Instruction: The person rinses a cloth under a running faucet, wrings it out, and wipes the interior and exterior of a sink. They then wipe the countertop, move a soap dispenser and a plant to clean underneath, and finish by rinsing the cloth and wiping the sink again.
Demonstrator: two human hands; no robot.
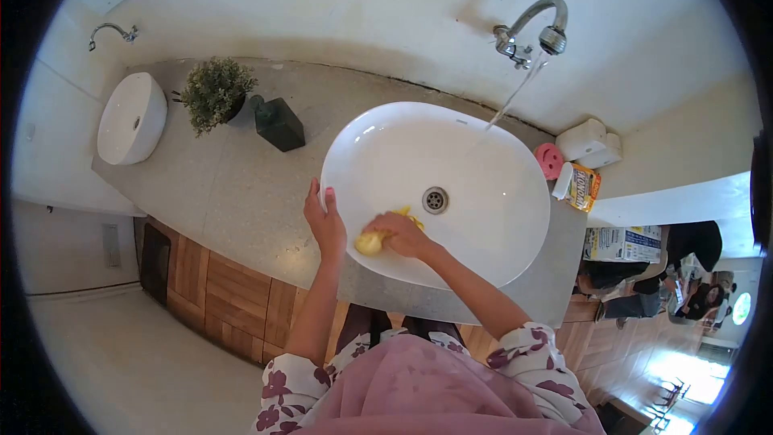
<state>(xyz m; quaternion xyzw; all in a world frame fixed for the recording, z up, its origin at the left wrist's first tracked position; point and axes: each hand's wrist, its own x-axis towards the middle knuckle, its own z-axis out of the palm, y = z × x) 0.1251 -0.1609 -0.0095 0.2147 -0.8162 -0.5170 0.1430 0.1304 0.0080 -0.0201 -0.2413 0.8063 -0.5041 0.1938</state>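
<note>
Inside the white oval basin (483,217), my right hand (400,235) is closed on a yellow cloth (369,242), pressed to the near left part of the bowl. My left hand (326,221) rests against the basin's outer left rim, fingers apart, holding nothing. Water (519,93) runs from the wall tap (553,36) into the back right of the bowl. The metal drain (435,200) lies to the right of my right hand.
On the grey counter (233,193) stand a dark green bottle (279,124), a potted plant (216,95) and a second basin (133,119). A pink sponge (548,160), white containers (581,141) and a yellow packet (583,187) sit right. People (704,298) are far right.
</note>
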